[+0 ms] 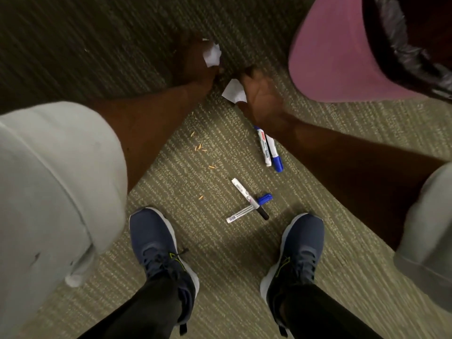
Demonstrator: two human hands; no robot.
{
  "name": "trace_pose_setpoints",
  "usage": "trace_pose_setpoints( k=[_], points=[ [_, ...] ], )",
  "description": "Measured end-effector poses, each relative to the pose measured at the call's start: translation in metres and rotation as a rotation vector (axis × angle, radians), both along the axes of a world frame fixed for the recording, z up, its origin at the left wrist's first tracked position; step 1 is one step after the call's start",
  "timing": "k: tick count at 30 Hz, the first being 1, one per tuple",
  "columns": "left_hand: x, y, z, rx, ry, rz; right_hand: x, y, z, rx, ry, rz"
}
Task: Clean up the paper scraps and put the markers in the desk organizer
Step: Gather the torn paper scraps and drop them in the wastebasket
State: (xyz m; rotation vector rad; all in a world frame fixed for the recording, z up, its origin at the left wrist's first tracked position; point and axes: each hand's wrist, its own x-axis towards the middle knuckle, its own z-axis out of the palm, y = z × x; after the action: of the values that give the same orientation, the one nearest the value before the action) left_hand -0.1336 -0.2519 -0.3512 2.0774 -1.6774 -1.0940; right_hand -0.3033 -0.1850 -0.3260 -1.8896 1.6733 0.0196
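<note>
Both hands reach low to the carpet (73,45) beside the pink bin (330,57). Left hand (193,62) clenches a paper scrap (212,54); right hand (259,94) pinches another scrap (233,91), probably for binning. Markers (269,150) lie nearer the shoes (156,243).

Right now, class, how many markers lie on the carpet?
4: two side by side below the right hand, blue-capped marker and white marker; two crossed between the shoes, black-tipped marker over blue-capped crossed marker.

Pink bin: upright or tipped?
Upright, as far as shown: the pink bin is seen from above, its black liner folded over the rim and its mouth facing up. Its base is out of frame.
</note>
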Motion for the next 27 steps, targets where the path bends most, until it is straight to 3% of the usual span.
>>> trace_pose_setpoints(
  k=[3,5,7,10,17,20,27],
  points=[
    [0.01,0.008,-0.018,-0.124,-0.151,-0.056,0.004,0.005,-0.004,-0.008,0.031,-0.036],
    [0.009,0.012,-0.012,-0.189,-0.123,-0.099,0.006,0.009,-0.005,-0.033,0.014,-0.05],
    [0.011,0.017,-0.002,-0.152,-0.079,-0.163,0.007,0.011,-0.004,-0.068,-0.019,-0.081],
    [0.014,0.025,0.009,-0.115,-0.01,-0.061,0.009,0.011,0.004,-0.091,-0.048,-0.15],
    [0.032,0.047,0.055,-0.033,-0.051,-0.086,0.013,0.022,0.041,-0.063,-0.06,-0.218],
    [0.031,0.048,0.083,-0.006,0.081,0.086,0.015,0.026,0.076,-0.079,-0.089,-0.246],
    [-0.004,0.045,0.187,-0.092,0.139,0.094,0.004,0.028,0.187,-0.21,-0.211,-0.179]
  ],
)
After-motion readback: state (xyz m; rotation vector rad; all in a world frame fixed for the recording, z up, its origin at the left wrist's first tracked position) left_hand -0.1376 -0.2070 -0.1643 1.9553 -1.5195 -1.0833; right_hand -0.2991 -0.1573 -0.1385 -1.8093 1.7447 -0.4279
